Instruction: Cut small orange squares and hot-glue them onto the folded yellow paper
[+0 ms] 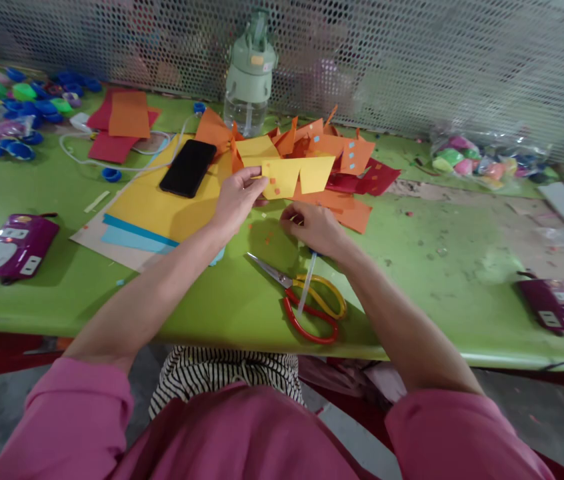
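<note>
My left hand (242,197) pinches the left end of a yellow paper piece (282,175). The paper has a V-shaped notch in its lower edge and small orange squares near my fingers. Lower and to the right, my right hand (315,227) is just above the table, its fingers curled together; whatever is between the fingertips is hidden. A thin whitish stick (307,283) with a blue end reaches out from under this hand, across the scissors (289,283). The scissors have one red and one yellow handle and point away to the left.
Behind the hands lies a heap of orange and red paper pieces (357,157). A black phone (189,168) rests on yellow sheets (147,207). A water bottle (249,80) stands against the perforated metal panel (412,67). Purple pouch-like items (15,245) and bagged colourful pieces (482,160) flank the green table (422,247).
</note>
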`<state>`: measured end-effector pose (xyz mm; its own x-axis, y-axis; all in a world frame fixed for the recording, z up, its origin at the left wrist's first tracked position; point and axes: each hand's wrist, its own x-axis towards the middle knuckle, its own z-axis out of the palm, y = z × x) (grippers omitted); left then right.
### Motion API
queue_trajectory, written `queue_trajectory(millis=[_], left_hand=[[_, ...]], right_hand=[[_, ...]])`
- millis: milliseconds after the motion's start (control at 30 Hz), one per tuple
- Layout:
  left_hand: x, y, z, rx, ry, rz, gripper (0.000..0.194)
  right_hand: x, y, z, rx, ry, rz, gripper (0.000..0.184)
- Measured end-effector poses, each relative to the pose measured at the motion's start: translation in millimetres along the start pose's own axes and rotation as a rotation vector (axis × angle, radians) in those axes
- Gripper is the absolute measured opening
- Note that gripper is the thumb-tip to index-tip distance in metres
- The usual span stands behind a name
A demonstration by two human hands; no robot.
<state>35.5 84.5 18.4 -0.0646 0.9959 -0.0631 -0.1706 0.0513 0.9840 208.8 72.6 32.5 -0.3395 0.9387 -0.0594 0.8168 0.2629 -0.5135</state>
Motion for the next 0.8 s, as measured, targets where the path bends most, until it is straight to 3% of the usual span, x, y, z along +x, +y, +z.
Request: queue_trajectory(millis=[167, 300, 567, 800], left_hand=[[-3.5, -3.1, 3.1, 0.03, -0.038, 0.008, 0.015], [-8.8, -6.9, 5.9, 0.103, -0.138, 0.07, 0.014], [-12.1, -10.2, 7.6, 0.172, -0.164, 0.112, 0.013], [-14.3, -7.7, 7.8, 0.211, -0.168, 0.153, 0.016]], right_hand=[[-9.1, -0.5, -6.8, 0.353, 0.144, -0.07, 0.011], [-2.4, -2.4, -13.1, 0.468, 0.315, -0.182, 0.019], [2.7, -8.7, -22.6, 0.277, 0.417, -0.296, 0.01], [6.1, -9.5, -15.9, 0.191, 0.444, -0.261, 0.017]])
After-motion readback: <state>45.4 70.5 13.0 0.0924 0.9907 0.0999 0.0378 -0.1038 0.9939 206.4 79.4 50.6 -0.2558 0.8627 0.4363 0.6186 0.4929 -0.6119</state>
